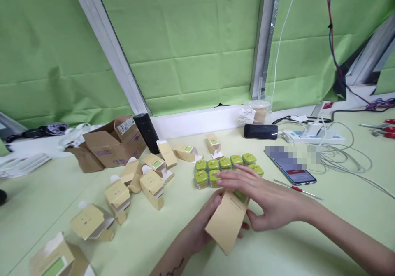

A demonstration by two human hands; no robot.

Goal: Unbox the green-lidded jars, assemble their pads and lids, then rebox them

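A small tan cardboard box point(230, 222) with a green window is tilted between my two hands. My left hand point(205, 222) is closed around its left side and underside, thumb on the near edge. Over the box's far end lies my right hand point(256, 193), its fingers stretched across the top and its thumb against the right side. That hand covers the far end and part of the green window. Just beyond stand small square clear jars with green lids point(225, 162) in two rows; my right fingers hide some of them.
Several opened small boxes point(151, 182) lie left of the jars. A brown carton point(106, 144) and a black cylinder point(146, 132) stand at the back left. On the right are two phones point(261, 132), a thin screwdriver point(298, 189), a power strip point(327, 138) and loose cables.
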